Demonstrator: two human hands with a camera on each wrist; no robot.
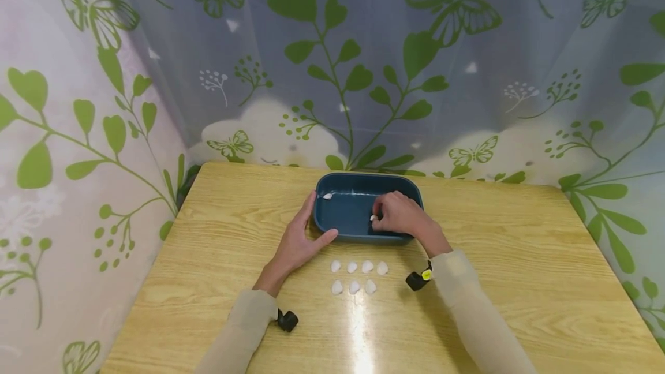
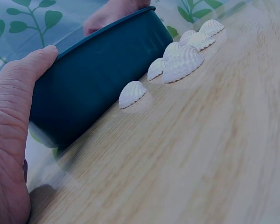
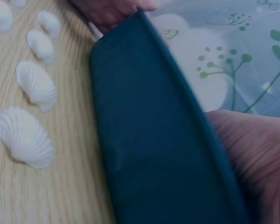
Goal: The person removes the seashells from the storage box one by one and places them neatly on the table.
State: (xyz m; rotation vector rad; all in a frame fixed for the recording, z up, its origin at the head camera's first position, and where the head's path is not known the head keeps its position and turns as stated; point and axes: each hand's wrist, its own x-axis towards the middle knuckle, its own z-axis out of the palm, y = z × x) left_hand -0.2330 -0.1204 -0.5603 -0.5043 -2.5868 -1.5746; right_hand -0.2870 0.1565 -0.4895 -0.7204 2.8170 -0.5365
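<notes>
A dark blue oblong plastic basin (image 1: pixel 369 239) sits on the table. My left hand (image 1: pixel 297 244) rests against its left end in the head view, fingers straight along the end wall and thumb extended to the front rim. Inside the basin my right hand (image 1: pixel 400 214) pinches a small white seashell (image 1: pixel 373 218), mostly hidden by the fingers. Another white shell (image 1: pixel 327 195) lies in the basin's far left corner. Several ribbed white seashells (image 1: pixel 354 287) lie in two rows in front of the basin. In the right wrist view, the basin's wall (image 3: pixel 130 121) hides my right fingertips.
The light wooden table (image 1: pixel 244 206) stretches out on both sides of the basin. Behind it and at the left hangs a curtain (image 1: pixel 332 91) patterned with green leaves and butterflies, close to the table's back edge.
</notes>
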